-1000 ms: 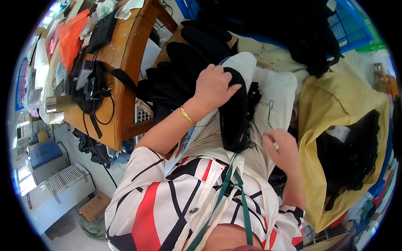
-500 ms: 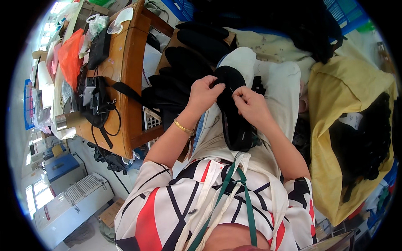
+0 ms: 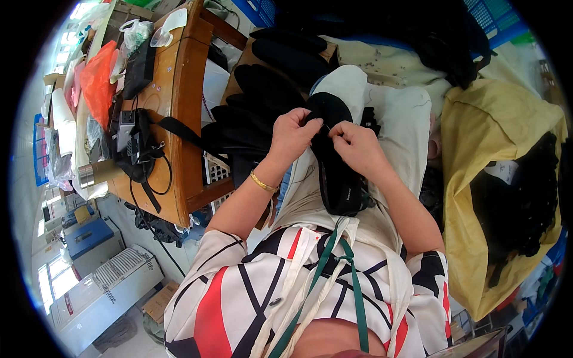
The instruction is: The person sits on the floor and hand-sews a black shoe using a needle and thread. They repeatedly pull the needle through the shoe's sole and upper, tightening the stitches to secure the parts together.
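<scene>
A black cloth shoe [image 3: 339, 190] lies lengthwise across my lap, its rounded end pointing away from me. My left hand [image 3: 292, 134] is closed on the shoe's edge, thumb and forefinger pinching it from the left. Close by on the right, my right hand [image 3: 357, 148] is closed in a pinch over the shoe's upper. A thin, shiny needle [image 3: 327, 126] shows at its fingertips, pointing toward the left thumb. Any thread on it is too fine to make out. White cloth [image 3: 403, 119] covers my legs under the shoe.
Several black shoes [image 3: 268, 86] are piled beyond my left arm, beside a wooden table [image 3: 164, 101] with a black strapped device [image 3: 134, 140]. At right stands a yellow sack [image 3: 462, 209] of black pieces. A blue crate [image 3: 495, 24] holds black material at the far side.
My right hand has shifted slightly left, bringing the needle nearer the left thumb. The left hand keeps its pinch on the shoe, almost unmoved.
</scene>
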`<move>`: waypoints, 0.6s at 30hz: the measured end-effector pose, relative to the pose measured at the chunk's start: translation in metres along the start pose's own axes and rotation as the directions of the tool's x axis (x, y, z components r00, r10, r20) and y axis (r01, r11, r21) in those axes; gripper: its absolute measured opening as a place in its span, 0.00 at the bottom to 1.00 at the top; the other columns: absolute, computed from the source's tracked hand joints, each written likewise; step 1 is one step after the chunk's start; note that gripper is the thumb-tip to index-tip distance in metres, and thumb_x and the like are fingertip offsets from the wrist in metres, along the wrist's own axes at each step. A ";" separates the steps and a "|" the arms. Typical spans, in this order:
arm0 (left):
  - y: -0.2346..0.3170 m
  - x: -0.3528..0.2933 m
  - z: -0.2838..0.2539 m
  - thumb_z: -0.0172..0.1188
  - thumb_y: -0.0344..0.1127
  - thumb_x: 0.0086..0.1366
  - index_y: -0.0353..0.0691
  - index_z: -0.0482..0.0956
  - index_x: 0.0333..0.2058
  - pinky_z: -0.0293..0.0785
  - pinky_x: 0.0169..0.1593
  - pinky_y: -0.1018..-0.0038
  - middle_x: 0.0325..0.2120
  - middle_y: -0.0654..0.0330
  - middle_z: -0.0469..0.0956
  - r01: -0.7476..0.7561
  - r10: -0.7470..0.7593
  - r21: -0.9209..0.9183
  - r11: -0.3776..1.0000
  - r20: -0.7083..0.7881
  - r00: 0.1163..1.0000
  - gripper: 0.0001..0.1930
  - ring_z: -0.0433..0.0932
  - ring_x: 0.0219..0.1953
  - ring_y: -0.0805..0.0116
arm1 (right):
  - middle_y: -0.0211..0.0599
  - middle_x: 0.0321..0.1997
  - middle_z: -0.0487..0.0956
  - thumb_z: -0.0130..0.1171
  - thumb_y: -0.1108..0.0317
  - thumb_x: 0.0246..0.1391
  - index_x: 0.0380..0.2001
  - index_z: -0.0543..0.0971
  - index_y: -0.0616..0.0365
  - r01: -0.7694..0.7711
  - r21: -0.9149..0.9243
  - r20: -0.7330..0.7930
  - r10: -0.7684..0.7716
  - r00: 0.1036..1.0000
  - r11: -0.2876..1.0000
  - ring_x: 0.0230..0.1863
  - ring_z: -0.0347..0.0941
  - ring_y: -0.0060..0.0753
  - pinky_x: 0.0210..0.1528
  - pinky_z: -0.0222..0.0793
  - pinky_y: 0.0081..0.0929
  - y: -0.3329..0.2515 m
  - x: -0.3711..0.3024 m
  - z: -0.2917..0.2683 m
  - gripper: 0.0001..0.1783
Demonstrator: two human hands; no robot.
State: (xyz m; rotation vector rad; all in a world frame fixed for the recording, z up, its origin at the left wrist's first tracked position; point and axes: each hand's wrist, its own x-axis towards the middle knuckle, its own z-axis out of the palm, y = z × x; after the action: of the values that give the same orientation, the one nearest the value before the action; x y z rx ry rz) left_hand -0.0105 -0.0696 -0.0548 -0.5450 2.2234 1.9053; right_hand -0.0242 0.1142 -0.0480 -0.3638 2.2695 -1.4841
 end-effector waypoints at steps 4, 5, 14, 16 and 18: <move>0.004 0.001 -0.001 0.64 0.34 0.58 0.34 0.79 0.27 0.68 0.23 0.82 0.18 0.66 0.76 0.063 -0.063 -0.009 0.998 0.021 0.998 0.08 0.71 0.18 0.81 | 0.46 0.25 0.79 0.53 0.69 0.55 0.36 0.77 0.59 0.036 -0.071 -0.025 -0.038 0.999 0.997 0.28 0.76 0.45 0.32 0.71 0.37 -0.001 0.000 0.003 0.08; 0.008 0.002 -0.002 0.63 0.33 0.58 0.34 0.79 0.27 0.69 0.23 0.82 0.19 0.65 0.76 0.094 -0.093 -0.022 0.995 0.033 0.995 0.08 0.72 0.19 0.81 | 0.48 0.26 0.80 0.53 0.69 0.56 0.36 0.76 0.58 0.058 -0.102 -0.040 -0.062 0.997 0.993 0.30 0.78 0.53 0.34 0.73 0.43 -0.001 -0.001 0.005 0.07; 0.011 0.007 -0.007 0.63 0.33 0.61 0.40 0.79 0.28 0.70 0.25 0.83 0.21 0.67 0.77 0.225 -0.199 -0.145 0.963 0.175 0.964 0.05 0.73 0.22 0.81 | 0.48 0.21 0.77 0.52 0.67 0.60 0.34 0.71 0.54 0.154 -0.298 -0.128 -0.199 0.972 0.942 0.26 0.76 0.56 0.27 0.69 0.49 0.008 0.000 0.020 0.04; 0.010 0.007 -0.007 0.63 0.33 0.61 0.40 0.79 0.29 0.70 0.26 0.83 0.21 0.67 0.77 0.214 -0.190 -0.128 0.968 0.173 0.966 0.05 0.73 0.22 0.81 | 0.49 0.21 0.77 0.52 0.67 0.60 0.34 0.71 0.54 0.159 -0.309 -0.128 -0.206 0.970 0.938 0.26 0.76 0.56 0.28 0.69 0.50 0.010 0.002 0.019 0.04; 0.010 0.006 -0.006 0.63 0.33 0.61 0.41 0.79 0.29 0.70 0.26 0.83 0.21 0.68 0.77 0.210 -0.186 -0.132 0.969 0.170 0.968 0.04 0.73 0.22 0.81 | 0.49 0.21 0.77 0.52 0.67 0.59 0.35 0.71 0.55 0.157 -0.313 -0.120 -0.203 0.972 0.937 0.27 0.76 0.57 0.28 0.69 0.51 0.011 0.003 0.018 0.04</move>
State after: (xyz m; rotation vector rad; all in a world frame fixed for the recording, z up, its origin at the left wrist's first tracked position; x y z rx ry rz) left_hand -0.0191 -0.0751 -0.0469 -0.5930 1.8656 1.9467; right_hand -0.0188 0.1026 -0.0649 -0.5815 2.6557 -1.2836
